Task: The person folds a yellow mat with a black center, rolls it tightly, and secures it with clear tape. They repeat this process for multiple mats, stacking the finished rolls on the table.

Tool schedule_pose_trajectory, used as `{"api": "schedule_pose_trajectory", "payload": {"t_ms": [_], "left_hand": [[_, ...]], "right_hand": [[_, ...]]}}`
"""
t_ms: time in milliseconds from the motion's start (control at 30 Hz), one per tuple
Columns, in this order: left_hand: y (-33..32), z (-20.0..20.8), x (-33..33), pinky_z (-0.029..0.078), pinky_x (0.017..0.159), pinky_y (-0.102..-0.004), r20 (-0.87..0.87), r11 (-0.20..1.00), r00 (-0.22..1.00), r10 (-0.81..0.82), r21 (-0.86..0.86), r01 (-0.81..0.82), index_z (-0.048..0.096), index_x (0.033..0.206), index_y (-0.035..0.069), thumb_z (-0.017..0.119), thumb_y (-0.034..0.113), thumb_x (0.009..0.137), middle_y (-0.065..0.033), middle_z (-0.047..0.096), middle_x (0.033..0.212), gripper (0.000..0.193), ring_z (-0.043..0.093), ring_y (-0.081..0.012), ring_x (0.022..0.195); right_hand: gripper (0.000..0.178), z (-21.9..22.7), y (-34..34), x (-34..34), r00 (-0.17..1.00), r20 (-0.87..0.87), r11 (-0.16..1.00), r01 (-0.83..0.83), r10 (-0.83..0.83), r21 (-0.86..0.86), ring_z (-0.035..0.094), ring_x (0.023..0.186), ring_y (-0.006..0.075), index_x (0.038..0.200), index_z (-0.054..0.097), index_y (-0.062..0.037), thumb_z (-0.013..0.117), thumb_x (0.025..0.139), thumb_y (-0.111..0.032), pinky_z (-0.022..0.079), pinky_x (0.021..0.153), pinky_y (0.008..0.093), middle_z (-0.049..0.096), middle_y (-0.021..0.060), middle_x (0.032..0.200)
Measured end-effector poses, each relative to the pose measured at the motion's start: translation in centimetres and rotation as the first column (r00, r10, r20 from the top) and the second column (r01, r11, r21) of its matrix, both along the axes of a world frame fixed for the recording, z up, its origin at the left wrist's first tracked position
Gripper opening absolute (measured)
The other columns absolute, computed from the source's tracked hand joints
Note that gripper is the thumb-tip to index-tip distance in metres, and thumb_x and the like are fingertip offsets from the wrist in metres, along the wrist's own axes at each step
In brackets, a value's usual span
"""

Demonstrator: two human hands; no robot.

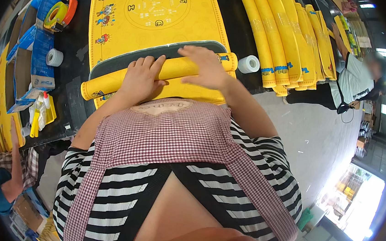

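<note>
A yellow printed mat (201,27) lies across the black table in front of me. Its near part is wound into a roll (174,68) close to my body, with a dark grey underside (115,62) showing along it. My left hand (139,80) rests on the left half of the roll, fingers extended over its top. Over the right half is my right hand (205,69), fingers stretched and thumb apart; whether its palm presses the roll is hard to tell. Just beyond the roll's right end stands a white roll of tape (249,64).
Several rolled yellow mats (273,40) lie at the right. On the left are an orange tape dispenser (64,15), blue cardboard boxes (42,59), another white tape roll (54,57) and a yellow-handled tool (35,123). Co-workers stand at the right (359,77) and lower left (6,182).
</note>
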State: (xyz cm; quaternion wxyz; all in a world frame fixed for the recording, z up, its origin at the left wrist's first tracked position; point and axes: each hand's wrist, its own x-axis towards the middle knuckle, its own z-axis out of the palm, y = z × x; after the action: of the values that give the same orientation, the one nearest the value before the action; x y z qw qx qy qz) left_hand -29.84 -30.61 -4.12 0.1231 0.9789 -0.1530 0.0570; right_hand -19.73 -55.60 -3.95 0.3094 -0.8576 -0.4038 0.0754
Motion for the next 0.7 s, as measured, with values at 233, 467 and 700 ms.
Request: {"api": "schedule_pose_trajectory", "payload": {"t_ms": [233, 467, 700], "left_hand": [[0.3, 0.6, 0.0, 0.048, 0.09, -0.0415, -0.048, 0.997, 0.999, 0.013, -0.08, -0.017, 0.052, 0.146, 0.007, 0.083, 0.037, 0.08, -0.0104, 0.061, 0.113, 0.079, 0.06, -0.0291, 0.104], [0.5, 0.5, 0.0, 0.048, 0.095, -0.0415, -0.055, 0.995, 0.998, 0.029, -0.089, -0.034, 0.052, 0.147, 0.007, 0.081, 0.036, 0.081, -0.0105, 0.062, 0.117, 0.078, 0.061, -0.0301, 0.107], [0.3, 0.6, 0.1, 0.047, 0.098, -0.0425, -0.066, 0.995, 0.997, 0.025, -0.093, -0.031, 0.052, 0.148, 0.008, 0.081, 0.038, 0.081, -0.0112, 0.062, 0.122, 0.079, 0.061, -0.0303, 0.11]], "right_hand": [[0.046, 3.4, -15.1, 10.1, 0.883, 0.096, 0.721, 0.434, -0.459, -0.541, 0.068, 0.117, 0.0309, 0.129, 0.069, -0.0077, 0.075, 0.084, -0.007, 0.055, 0.099, 0.0375, 0.071, 0.016, 0.127], [0.029, 0.7, -13.5, 9.0, 0.574, -0.032, 0.397, 0.524, -0.818, -0.753, 0.075, 0.065, 0.0314, 0.109, 0.067, 0.009, 0.062, 0.085, -0.007, 0.061, 0.068, 0.0421, 0.074, 0.0257, 0.089], [0.043, -6.1, -18.2, 4.6, 0.616, -0.159, 0.62, 0.784, -0.771, 0.035, 0.071, 0.083, 0.0246, 0.128, 0.059, 0.0021, 0.058, 0.085, 0.002, 0.056, 0.08, 0.0337, 0.072, 0.0183, 0.095]]}}
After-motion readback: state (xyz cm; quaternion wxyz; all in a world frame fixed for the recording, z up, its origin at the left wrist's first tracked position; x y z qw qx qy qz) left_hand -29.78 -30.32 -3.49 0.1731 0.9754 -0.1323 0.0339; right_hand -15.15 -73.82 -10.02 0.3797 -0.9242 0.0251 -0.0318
